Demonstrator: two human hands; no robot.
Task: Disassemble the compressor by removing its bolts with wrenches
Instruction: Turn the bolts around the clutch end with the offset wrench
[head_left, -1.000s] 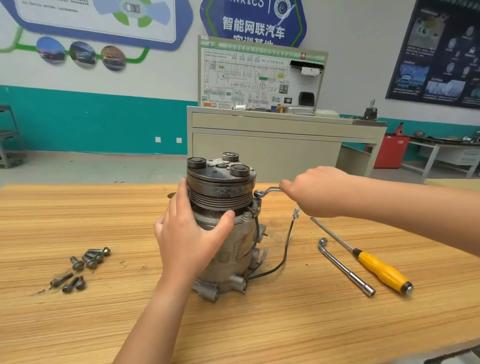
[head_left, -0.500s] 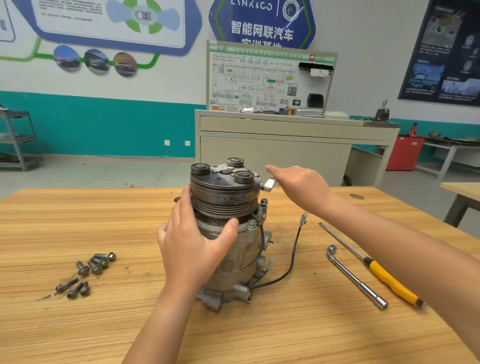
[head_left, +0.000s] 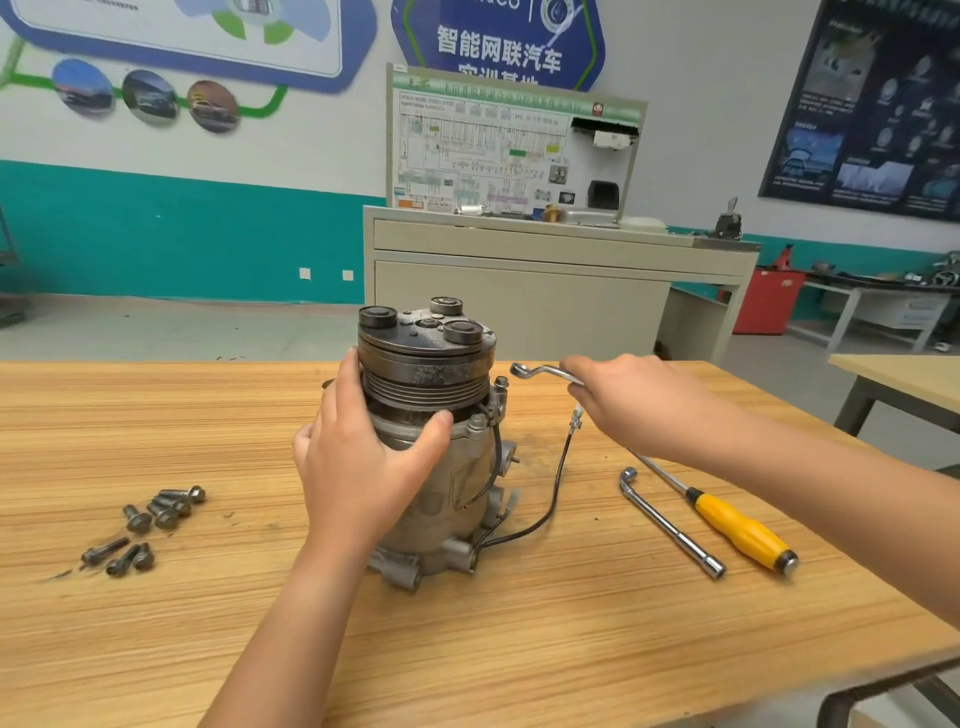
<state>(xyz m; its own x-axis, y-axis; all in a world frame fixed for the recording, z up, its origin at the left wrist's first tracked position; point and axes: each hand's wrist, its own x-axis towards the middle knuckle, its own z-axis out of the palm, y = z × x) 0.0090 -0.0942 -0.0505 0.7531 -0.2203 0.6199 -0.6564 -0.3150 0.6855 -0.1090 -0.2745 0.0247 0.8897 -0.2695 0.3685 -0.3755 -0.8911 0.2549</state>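
Two bare hands share the job: the left hand (head_left: 358, 467) wraps fingers and thumb round the grey metal compressor (head_left: 454, 478), which stands on end near the middle of the pale wooden desk (head_left: 519, 649), gripping it just below the ribbed pulley. The right hand (head_left: 639, 400) is clenched on the shank of a slim silver offset ring wrench (head_left: 543, 371). The wrench's ring end hangs just beside and slightly above a small bolt head (head_left: 501, 383) on a lug at the compressor's right shoulder, and does not look seated on it. Judging by the cluster of loose dark bolts (head_left: 166, 512) lying well apart to the left, much of the unbolting seems done, and this bolt looks like the next one. The main risk is a ring that lands only half over the head: a pull would then slip off, round the corners and throw the knuckles against the pulley. The compressor is tall on an uneven foot, so a sideways heave could tip or spin it if the left grip slackens. A thin black cable (head_left: 558, 488) loops out beneath the right wrist and could snag the swing. A chrome L-shaped socket wrench (head_left: 672, 524) and a yellow-handled screwdriver (head_left: 737, 527) lie near the right forearm, where a sweep might knock them.
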